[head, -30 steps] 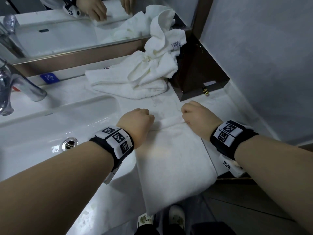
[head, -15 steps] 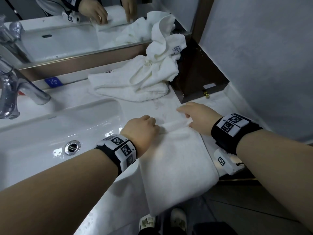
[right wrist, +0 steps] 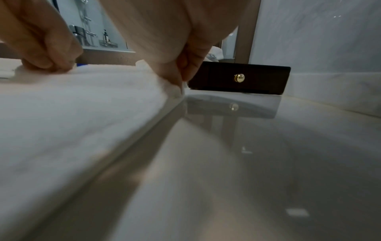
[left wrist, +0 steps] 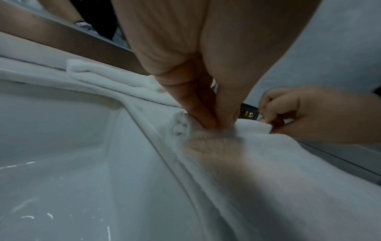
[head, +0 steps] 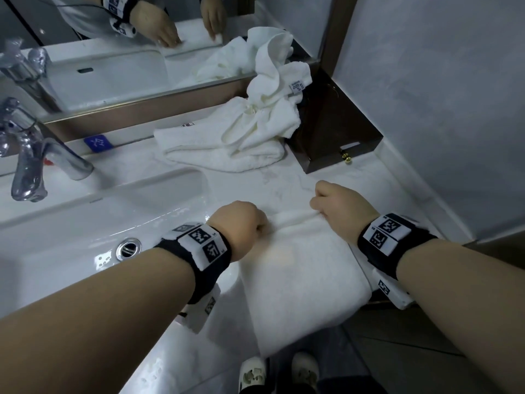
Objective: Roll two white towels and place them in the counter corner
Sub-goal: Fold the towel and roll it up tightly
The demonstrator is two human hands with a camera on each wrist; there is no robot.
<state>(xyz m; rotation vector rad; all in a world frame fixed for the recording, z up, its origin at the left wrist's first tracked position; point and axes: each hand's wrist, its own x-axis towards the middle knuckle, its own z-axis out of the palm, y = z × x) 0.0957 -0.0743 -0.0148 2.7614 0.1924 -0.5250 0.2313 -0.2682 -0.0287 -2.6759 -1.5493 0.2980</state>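
white towel (head: 298,268) far edge | left hand (head: 241,223), right hand (head: 338,206) pinch

The folded towel (head: 298,277) is lying on the counter (head: 397,189) just right of the sink (head: 85,223), overhanging the near edge. Behind it, the crumpled towel (head: 241,137) is resting against the box (head: 335,132) sitting in the corner. The faucet (head: 34,163) is standing behind the sink, at its left.
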